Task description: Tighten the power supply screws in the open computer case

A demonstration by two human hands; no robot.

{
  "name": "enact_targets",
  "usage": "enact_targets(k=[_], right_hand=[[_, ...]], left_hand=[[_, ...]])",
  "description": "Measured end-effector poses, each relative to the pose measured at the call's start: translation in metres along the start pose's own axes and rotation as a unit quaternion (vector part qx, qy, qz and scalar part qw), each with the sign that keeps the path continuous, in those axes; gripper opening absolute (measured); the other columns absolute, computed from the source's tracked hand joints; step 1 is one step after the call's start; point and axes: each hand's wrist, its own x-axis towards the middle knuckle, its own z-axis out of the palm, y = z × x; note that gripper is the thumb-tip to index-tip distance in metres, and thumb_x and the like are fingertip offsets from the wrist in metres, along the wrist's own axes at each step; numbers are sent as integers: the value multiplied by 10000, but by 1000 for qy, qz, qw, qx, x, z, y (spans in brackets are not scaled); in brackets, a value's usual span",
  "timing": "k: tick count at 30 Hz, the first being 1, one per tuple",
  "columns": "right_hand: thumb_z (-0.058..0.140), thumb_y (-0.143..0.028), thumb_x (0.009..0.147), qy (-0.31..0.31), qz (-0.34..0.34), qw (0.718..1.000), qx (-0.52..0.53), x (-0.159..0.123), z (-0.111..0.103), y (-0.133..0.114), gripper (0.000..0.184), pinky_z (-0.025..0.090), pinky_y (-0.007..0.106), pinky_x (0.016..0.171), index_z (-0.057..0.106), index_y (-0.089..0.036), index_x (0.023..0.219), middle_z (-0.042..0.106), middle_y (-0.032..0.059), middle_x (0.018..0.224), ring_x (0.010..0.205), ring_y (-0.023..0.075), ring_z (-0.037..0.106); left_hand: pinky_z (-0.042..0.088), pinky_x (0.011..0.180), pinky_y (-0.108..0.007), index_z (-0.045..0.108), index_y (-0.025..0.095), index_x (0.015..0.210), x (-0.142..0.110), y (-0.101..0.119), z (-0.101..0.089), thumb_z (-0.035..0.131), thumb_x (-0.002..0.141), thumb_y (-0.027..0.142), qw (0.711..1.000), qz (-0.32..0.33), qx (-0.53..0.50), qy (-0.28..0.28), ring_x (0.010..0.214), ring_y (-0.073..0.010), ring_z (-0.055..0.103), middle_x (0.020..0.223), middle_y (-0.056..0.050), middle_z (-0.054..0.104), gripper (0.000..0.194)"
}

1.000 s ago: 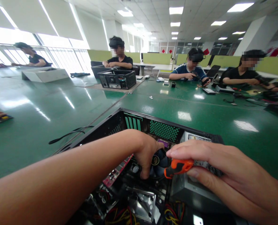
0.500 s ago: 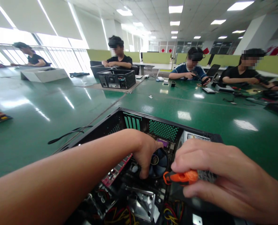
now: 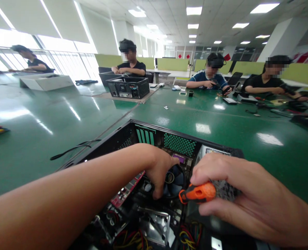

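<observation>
A black computer case point(image 3: 154, 130) lies open in front of me. Inside it, my left hand point(image 3: 159, 173) grips the left edge of a round dark cooling fan point(image 3: 176, 180), thumb on the near side and a finger on the far side. Above the fan's right side, my right hand point(image 3: 229, 187) holds a screwdriver point(image 3: 200, 193) by its orange and black handle. The screwdriver's shaft and tip do not show. Left of the fan sits a red circuit board point(image 3: 128, 191), partly covered by my left forearm.
A metal bracket point(image 3: 155, 225) and colored cables point(image 3: 187, 239) lie in the near part of the case. A black cable point(image 3: 65, 152) rests on the green table point(image 3: 112, 139) to the left. Across it, several people work; one sits behind another computer case point(image 3: 129, 86).
The orange handle has turned slightly, showing more of its end, and the right hand has shifted a little left with it. The left hand stays on the fan.
</observation>
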Motion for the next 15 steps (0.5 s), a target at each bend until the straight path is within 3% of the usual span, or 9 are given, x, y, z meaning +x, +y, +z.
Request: enact_targets(k=[4,8,15], right_hand=[[524,-165,840,-5,5,1000,-24,0,-3,-3,363,485,262,876,502,-277,1185,642,2,1126,1020,161,603],[494,-162,861,-17,22,999,-22,-2,-4,-3,401,484,250,892,477,-320,1229,610,-31,1195,1086,157,574],[496,-195,879,100,79,992,-9,-7,2,0,362,484,209,856,481,-384,1188,608,-81,1173,1038,126,595]], left_hand=[[380,970,-384,328,230,1368,-1,-1,-2,726,386,285,1000,14,6,1,1168,-323,470,1335,-64,484,1061],[393,956,-370,426,285,1303,-1,-2,-3,737,365,292,1000,20,-19,-4,1151,-322,484,1272,-20,545,988],[433,909,-402,431,252,1299,0,-3,0,734,360,271,999,10,-46,22,1075,-330,540,1100,-30,646,987]])
